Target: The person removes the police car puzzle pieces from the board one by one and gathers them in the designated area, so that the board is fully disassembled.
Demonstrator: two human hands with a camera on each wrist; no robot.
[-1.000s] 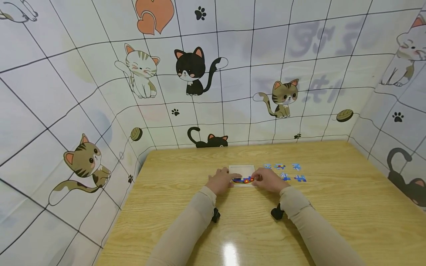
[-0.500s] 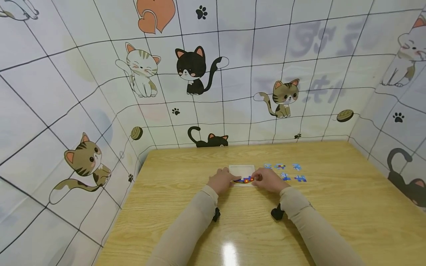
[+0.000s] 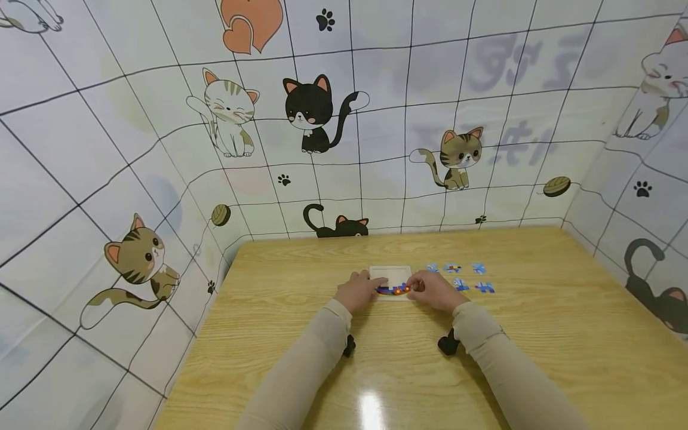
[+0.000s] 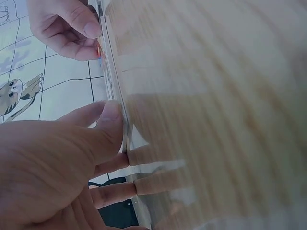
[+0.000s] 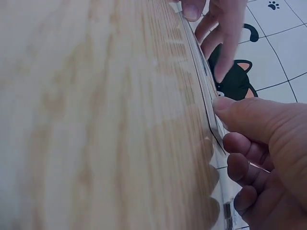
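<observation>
A small pale puzzle tray (image 3: 392, 274) lies flat on the table in the head view. Along its near side sits a strip of joined puzzle pieces (image 3: 396, 291) in blue, red and yellow. My left hand (image 3: 356, 292) rests at the tray's left side, one finger stretched over the strip; in the left wrist view its thumb (image 4: 111, 115) touches the tray's edge. At the near right corner my right hand (image 3: 434, 291) pinches a puzzle piece at the strip's end, mostly hidden by the fingers. The right wrist view shows its thumb (image 5: 230, 108) against the tray edge, other fingers curled.
Several loose blue puzzle pieces (image 3: 485, 288) lie on the table right of the tray, some partly behind my right hand. The wooden table (image 3: 408, 370) ends at a wall covering (image 3: 387, 197) printed with cats and grid lines.
My left index finger draws back from over the strip, then stretches over it again. The right hand stays at the tray's right corner, and the loose pieces lie as before.
</observation>
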